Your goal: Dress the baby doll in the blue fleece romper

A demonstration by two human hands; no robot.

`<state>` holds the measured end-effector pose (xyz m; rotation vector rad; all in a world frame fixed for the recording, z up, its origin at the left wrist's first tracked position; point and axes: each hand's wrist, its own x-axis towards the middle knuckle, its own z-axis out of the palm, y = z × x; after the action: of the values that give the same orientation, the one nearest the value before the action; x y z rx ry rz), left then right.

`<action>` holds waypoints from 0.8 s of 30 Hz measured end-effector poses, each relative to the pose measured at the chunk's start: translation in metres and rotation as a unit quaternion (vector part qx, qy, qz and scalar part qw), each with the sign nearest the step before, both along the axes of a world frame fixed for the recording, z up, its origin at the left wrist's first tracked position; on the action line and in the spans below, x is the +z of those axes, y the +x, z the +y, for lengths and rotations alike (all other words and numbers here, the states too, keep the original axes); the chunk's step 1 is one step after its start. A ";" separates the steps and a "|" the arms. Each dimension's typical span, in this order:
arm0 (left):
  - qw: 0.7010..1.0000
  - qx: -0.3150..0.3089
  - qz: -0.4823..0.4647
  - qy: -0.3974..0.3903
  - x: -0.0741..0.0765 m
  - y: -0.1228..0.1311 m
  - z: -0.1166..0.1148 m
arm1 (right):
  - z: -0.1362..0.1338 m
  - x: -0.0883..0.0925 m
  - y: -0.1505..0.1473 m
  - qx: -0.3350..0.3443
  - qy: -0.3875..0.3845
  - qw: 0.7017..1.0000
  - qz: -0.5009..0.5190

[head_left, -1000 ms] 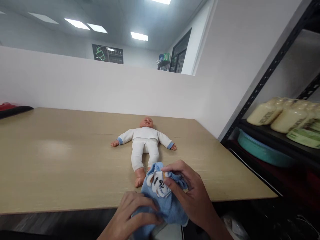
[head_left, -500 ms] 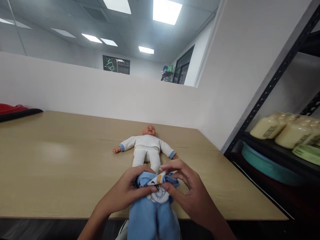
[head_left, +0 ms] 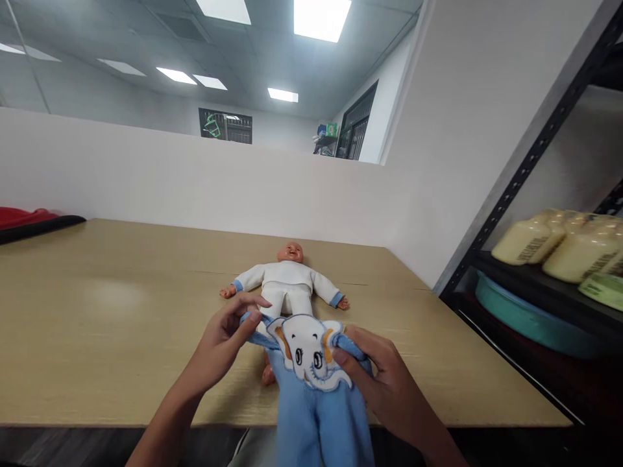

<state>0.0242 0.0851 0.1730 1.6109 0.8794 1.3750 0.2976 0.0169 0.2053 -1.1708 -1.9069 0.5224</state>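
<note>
Blue doll overalls [head_left: 302, 402] with a white elephant patch on the bib hang between my hands over the table's front edge. My left hand [head_left: 226, 337] pinches a blue strap at the bib's left side. On the other side, my right hand [head_left: 384, 370] is closed round the right strap beside the elephant's ear. Behind them a baby doll [head_left: 289, 275] in a white top with blue cuffs and white trousers lies on its back, arms spread. Its lower legs are mostly hidden by the overalls; one foot shows beside my left hand.
The wooden table [head_left: 121, 337] meets a white wall [head_left: 195, 188] at the back. A red and black item [head_left: 39, 220] lies at the far left. On the right, a dark shelf rack [head_left: 516, 168] holds cream bottles [head_left: 530, 240] and a teal basin [head_left: 530, 318].
The overalls' bib, bunched up before, is now spread so the whole elephant face shows. My left hand has moved left and up, drawing the strap outward; my right hand has shifted slightly right.
</note>
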 end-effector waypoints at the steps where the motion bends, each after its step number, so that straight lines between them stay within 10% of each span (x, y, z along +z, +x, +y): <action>1: 1.000 -0.016 -0.006 -0.010 -0.002 -0.003 0.001 | 0.001 -0.001 0.001 -0.001 0.005 1.000 0.013; 10: 0.962 -0.194 0.193 0.018 -0.008 0.019 -0.012 | 0.020 -0.012 -0.007 -0.065 0.030 0.995 0.069; 13: 0.980 -0.136 0.146 -0.004 -0.025 0.030 -0.011 | 0.021 -0.007 -0.010 -0.068 -0.061 0.992 0.084; 18: 0.983 0.012 0.177 0.053 -0.039 0.040 -0.007 | 0.019 -0.010 -0.010 0.131 -0.276 0.949 0.077; 24: 0.972 -0.057 0.217 0.066 -0.041 0.033 0.005 | 0.034 -0.042 -0.024 -0.023 -0.352 0.932 -0.081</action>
<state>0.0567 0.0902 0.1317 2.0774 0.9397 1.0329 0.2740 0.0510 0.1630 -1.7464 -1.8705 1.1785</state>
